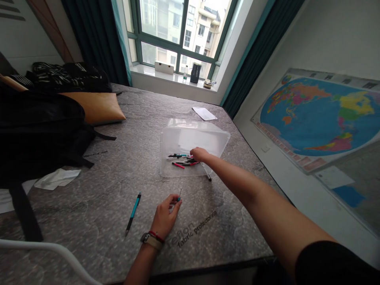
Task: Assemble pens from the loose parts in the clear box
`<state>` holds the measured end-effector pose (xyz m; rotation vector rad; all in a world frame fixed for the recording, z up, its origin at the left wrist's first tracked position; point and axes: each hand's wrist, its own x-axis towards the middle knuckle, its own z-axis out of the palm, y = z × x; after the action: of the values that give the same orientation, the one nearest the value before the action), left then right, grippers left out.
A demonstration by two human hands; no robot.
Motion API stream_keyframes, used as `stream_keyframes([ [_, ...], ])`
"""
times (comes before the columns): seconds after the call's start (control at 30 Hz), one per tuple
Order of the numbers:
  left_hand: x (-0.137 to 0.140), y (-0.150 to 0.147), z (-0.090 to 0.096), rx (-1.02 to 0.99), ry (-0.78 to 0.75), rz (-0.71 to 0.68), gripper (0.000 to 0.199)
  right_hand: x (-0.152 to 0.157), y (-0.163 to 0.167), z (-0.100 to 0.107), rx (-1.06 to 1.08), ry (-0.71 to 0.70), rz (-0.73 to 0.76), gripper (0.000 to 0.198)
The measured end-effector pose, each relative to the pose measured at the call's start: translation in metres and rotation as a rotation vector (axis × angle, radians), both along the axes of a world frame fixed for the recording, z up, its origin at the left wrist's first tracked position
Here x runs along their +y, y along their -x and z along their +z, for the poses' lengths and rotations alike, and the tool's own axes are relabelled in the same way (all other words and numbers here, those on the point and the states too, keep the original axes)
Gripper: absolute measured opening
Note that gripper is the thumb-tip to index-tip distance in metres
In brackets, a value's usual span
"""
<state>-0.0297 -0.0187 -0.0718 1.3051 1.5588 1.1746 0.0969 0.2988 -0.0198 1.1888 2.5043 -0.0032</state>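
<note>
My left hand (pixel 166 213), with a watch at the wrist, pinches a thin piece with a teal part and a slender pale tip (pixel 180 194) just above the grey mattress. To its left lies a teal and black pen (pixel 133 215). My right hand (pixel 198 154) reaches into a clear plastic box (pixel 196 136) that rests on its side, its opening toward me. The fingers are curled down at a pile of pens (pixel 185 160); what they grip is hidden. A red pen (pixel 178 165) lies at the pile's front. One dark-ended pen (pixel 209 177) pokes out beneath my right forearm.
A black backpack (pixel 38 134) and a tan cushion (pixel 99 107) occupy the left side. Crumpled paper (pixel 57 178) lies near the backpack. White paper (pixel 204 113) is behind the box. A white curved tube (pixel 50 247) crosses the lower left corner. The wall with a map (pixel 320 114) borders the right.
</note>
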Motion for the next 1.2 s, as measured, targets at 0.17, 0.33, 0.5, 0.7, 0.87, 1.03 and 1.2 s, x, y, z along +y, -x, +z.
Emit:
stream_keyframes([
  [0.17,0.001,0.003,0.004,-0.007,-0.014,0.019,0.027,0.004,0.005,-0.005,-0.074,0.048,0.012,0.028],
  [0.33,0.002,0.004,0.005,-0.014,-0.025,0.013,0.026,0.011,0.005,-0.005,-0.112,0.069,0.039,0.031],
  [0.5,0.0,0.004,0.006,-0.007,-0.023,0.014,0.025,0.003,-0.002,-0.004,-0.104,0.057,0.067,0.03],
  [0.7,0.0,0.003,0.006,-0.002,-0.026,0.013,0.026,-0.005,-0.011,0.007,-0.033,-0.102,0.044,0.029],
  [0.87,0.0,0.003,0.006,-0.003,-0.017,0.006,0.028,-0.004,-0.009,0.012,-0.121,0.028,0.085,0.024],
  [1.03,0.0,0.003,0.007,-0.003,-0.024,0.006,0.028,-0.012,-0.005,0.006,-0.204,0.176,0.163,0.023],
  [1.2,0.0,0.002,0.007,-0.01,-0.039,0.023,0.028,-0.021,-0.003,0.002,-0.198,0.139,0.171,0.026],
])
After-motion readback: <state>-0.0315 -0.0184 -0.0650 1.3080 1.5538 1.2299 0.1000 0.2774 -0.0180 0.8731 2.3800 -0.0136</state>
